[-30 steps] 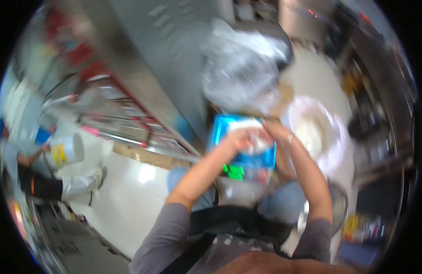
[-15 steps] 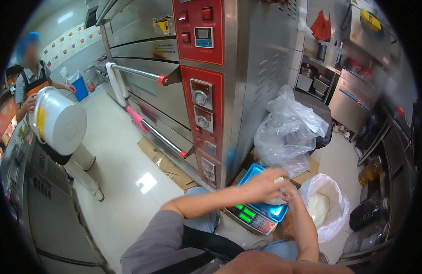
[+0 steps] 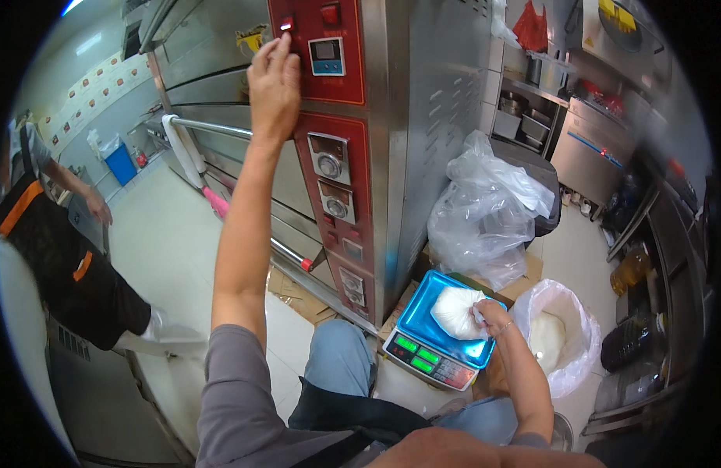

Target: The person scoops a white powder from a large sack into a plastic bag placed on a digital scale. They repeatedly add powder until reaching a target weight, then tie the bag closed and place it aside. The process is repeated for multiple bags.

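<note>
My left hand (image 3: 274,90) is raised to the red control panel of a steel deck oven (image 3: 386,140). A fingertip touches, or nearly touches, a lit rocker switch (image 3: 287,24); the hand holds nothing and its fingers stretch upward. Low on the right, my right hand (image 3: 494,317) grips the gathered neck of a clear plastic bag of white powder (image 3: 457,313). The bag rests on the blue tray of a digital scale (image 3: 414,310), whose green displays are lit. Beside that hand stands an open white sack (image 3: 575,320) with white powder inside.
Crumpled clear plastic bags (image 3: 485,210) lie against a dark bin (image 3: 543,187) behind the scale. Flattened cardboard (image 3: 298,300) lies along the oven's foot. A co-worker in a black and orange apron (image 3: 60,273) stands close at left. Dark shelving (image 3: 664,257) lines the right.
My left hand has left the bag and risen to the oven switch, which now glows. The bag now shows on the scale, held by my right hand. The co-worker came nearer; their white bucket is out of clear view.
</note>
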A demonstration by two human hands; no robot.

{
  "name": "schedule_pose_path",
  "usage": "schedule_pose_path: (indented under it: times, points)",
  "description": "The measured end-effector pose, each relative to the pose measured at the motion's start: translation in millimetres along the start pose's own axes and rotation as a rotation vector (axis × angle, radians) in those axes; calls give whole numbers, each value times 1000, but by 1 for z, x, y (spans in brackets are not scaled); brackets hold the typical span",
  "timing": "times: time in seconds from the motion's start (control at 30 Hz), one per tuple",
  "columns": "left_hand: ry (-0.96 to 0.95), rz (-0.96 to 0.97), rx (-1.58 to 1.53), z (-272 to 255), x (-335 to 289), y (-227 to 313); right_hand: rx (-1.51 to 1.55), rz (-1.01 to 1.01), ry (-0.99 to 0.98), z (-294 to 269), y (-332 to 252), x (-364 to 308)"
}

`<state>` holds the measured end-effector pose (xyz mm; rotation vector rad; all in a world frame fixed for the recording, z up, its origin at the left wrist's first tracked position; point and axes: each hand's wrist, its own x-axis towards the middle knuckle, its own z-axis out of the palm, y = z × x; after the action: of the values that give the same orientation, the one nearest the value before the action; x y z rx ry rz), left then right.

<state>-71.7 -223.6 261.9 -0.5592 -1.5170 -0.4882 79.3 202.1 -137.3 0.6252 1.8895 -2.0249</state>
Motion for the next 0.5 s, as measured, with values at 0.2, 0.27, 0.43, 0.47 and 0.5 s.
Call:
schedule_pose_path:
  times: [0.2, 0.27, 0.43, 0.47, 0.5]
  points:
    - [21, -56, -54, -3, 8, 0, -43, -45, -30, 4, -4, -8]
    - [-17, 31, 48, -5, 6, -7, 1, -30, -49, 3, 0, -6]
    - [97, 71, -108, -16, -41, 64, -257, -202, 38, -12, 9, -2]
    - [37, -65, -319, -19, -66, 100, -377, -175, 142, -8, 10, 0]
    - [-111, -1, -526, -21, -96, 113, -132, -116, 116, 9, -8, -11]
